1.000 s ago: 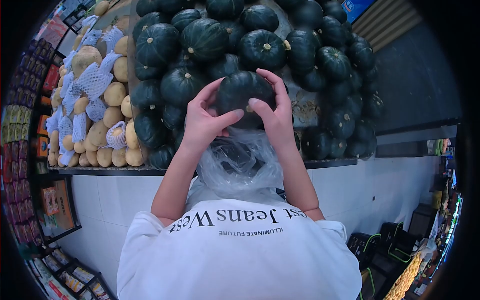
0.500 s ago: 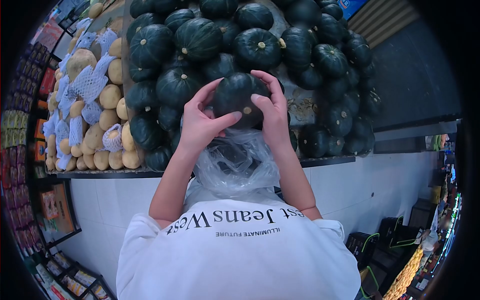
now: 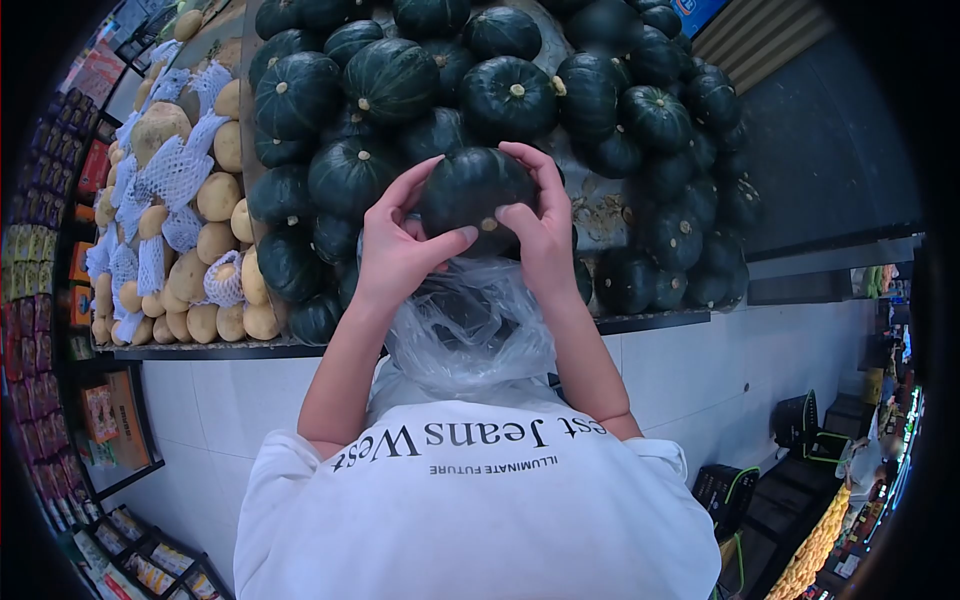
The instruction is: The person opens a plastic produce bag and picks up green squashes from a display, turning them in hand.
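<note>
Between my two hands is a dark green pumpkin [image 3: 475, 190], its pale stem spot turned toward me. My left hand [image 3: 400, 240] wraps its left side, with the thumb across the lower front. On the right side, my right hand [image 3: 541, 225] curls round it, the thumb near the stem spot. A clear plastic bag [image 3: 470, 325] hangs crumpled just below the pumpkin, by my wrists; something dark shows through it. Beyond my hands lies a heap of similar dark green pumpkins [image 3: 392, 80].
Left of the pumpkins, tan round produce [image 3: 218, 197] lies partly in white foam nets [image 3: 177, 165]. The display's dark front edge [image 3: 240, 351] runs before me. Packaged goods [image 3: 30, 300] line the far left. Black baskets [image 3: 724, 490] stand at the lower right.
The display has shifted slightly left in view. My right thumb has moved lower on the pumpkin, closer to its stem spot. Both hands still hold the pumpkin.
</note>
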The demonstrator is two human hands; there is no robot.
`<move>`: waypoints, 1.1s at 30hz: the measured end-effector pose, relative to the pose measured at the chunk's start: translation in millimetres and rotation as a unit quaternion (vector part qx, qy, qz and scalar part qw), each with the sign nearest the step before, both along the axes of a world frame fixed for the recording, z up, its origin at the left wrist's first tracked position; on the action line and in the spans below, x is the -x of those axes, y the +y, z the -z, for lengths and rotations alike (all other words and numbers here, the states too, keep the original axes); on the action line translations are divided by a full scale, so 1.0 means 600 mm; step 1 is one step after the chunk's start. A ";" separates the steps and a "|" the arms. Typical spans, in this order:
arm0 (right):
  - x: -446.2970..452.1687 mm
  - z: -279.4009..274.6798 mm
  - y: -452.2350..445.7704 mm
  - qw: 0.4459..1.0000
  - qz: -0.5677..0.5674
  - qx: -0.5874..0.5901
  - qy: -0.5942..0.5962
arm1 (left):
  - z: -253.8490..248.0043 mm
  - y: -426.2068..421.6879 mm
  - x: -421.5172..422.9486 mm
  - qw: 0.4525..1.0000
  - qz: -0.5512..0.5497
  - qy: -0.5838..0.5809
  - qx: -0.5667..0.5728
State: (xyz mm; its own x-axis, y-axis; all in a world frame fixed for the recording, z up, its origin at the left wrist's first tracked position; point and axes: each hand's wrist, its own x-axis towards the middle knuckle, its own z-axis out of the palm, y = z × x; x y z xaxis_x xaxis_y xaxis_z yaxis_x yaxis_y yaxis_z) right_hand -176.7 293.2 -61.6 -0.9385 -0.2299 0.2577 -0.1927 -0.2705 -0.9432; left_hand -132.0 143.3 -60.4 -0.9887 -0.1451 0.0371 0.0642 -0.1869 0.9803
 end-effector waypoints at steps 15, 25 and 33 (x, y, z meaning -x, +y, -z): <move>-0.003 0.000 0.005 0.998 -0.014 0.033 0.046 | 0.005 0.007 -0.004 0.996 0.018 0.084 -0.017; -0.002 0.023 0.017 0.990 -0.027 0.048 0.129 | 0.039 -0.007 0.002 0.960 -0.008 0.199 0.195; 0.017 0.050 0.032 0.959 -0.019 0.020 0.283 | 0.018 0.012 -0.005 0.986 0.125 0.108 -0.021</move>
